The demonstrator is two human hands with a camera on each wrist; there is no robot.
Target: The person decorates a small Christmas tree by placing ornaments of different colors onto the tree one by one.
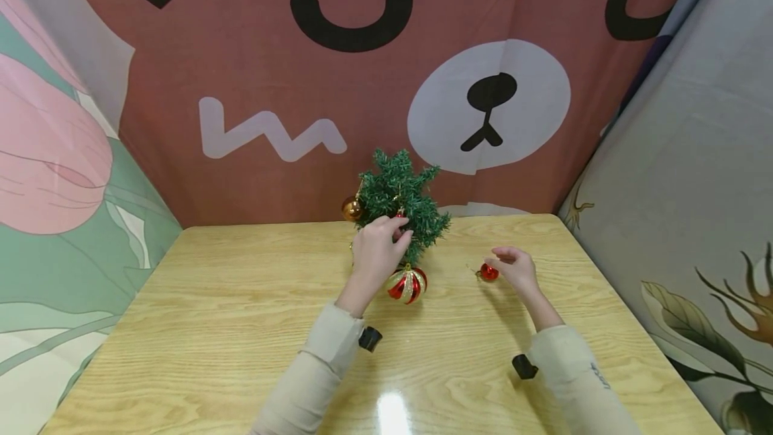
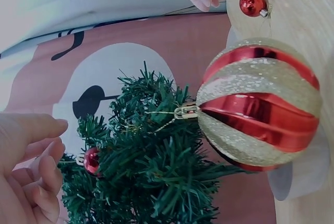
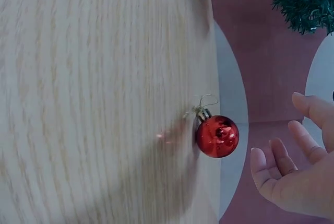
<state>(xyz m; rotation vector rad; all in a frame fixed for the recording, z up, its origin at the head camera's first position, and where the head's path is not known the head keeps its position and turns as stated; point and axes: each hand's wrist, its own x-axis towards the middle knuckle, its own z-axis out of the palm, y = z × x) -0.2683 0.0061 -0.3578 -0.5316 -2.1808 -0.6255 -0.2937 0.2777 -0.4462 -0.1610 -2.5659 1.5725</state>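
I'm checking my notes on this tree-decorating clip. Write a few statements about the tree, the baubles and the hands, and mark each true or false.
1. A small green tree stands on the wooden table. True.
2. The right hand grips the small red bauble. False: in the right wrist view the bauble lies on the table with the open hand beside it.
3. A gold bauble hangs on the tree's left side. True.
4. The big striped bauble is blue and white. False: it is red and glittery gold.
5. The left hand is at the tree's branches. True.
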